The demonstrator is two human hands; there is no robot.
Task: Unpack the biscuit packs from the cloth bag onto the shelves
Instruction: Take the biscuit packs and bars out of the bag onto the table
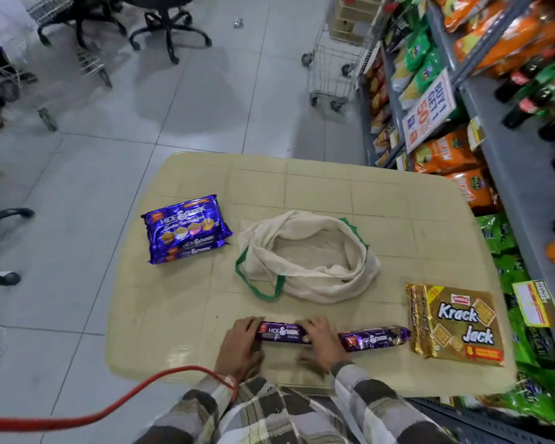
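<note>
Now both hands grip one purple roll (282, 335) at the table's (318, 193) near edge, the left hand (240, 342) curled round its left end, the right hand (321, 341) round its right end. A second roll (375, 338) lies just right. The cloth bag (305, 257) sits open mid-table, seemingly empty. Purple packs (186, 229) lie left, Krack Jack packs (455, 325) right, beside stocked shelves (481, 100)
</note>
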